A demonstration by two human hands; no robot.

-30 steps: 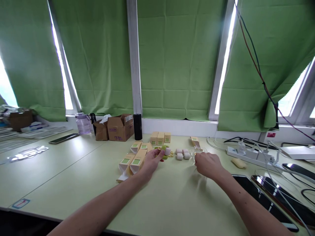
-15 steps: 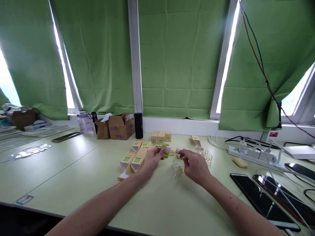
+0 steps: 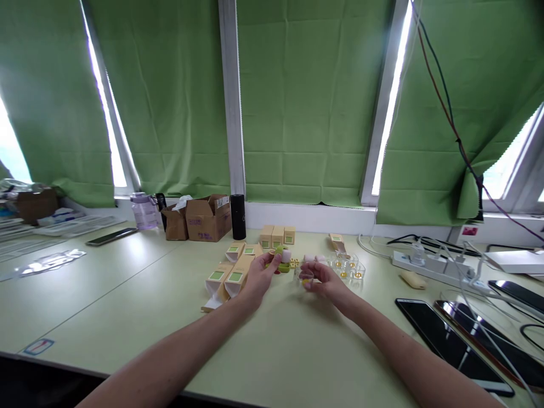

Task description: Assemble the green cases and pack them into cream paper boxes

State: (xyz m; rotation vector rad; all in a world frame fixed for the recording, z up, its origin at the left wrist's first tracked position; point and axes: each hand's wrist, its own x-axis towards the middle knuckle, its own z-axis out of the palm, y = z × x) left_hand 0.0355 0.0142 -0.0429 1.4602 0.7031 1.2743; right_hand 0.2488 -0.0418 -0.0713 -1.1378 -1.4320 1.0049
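My left hand (image 3: 260, 275) is closed on a small green piece (image 3: 279, 250) with a pale pink part (image 3: 286, 256), just right of the small cardboard boxes (image 3: 236, 276). The fingers of my right hand (image 3: 323, 279) are wrapped round a clear cup (image 3: 305, 276) with something gold inside. Small gold pieces (image 3: 294, 263) lie between the hands. Behind my right hand are pale pink pieces (image 3: 317, 258). More clear cups (image 3: 351, 268) with gold bits stand to the right of it.
Three small boxes (image 3: 277, 235) stand farther back, near a black cylinder (image 3: 238, 217) and brown cartons (image 3: 208, 219). An opened small box (image 3: 338, 243) lies behind the clear cups. Phones (image 3: 453, 343), a power strip (image 3: 437, 271) and cables are at the right.
My right hand has come down and left from the pink pieces and taken hold of the clear cup, which is now more upright. My left hand has barely moved.
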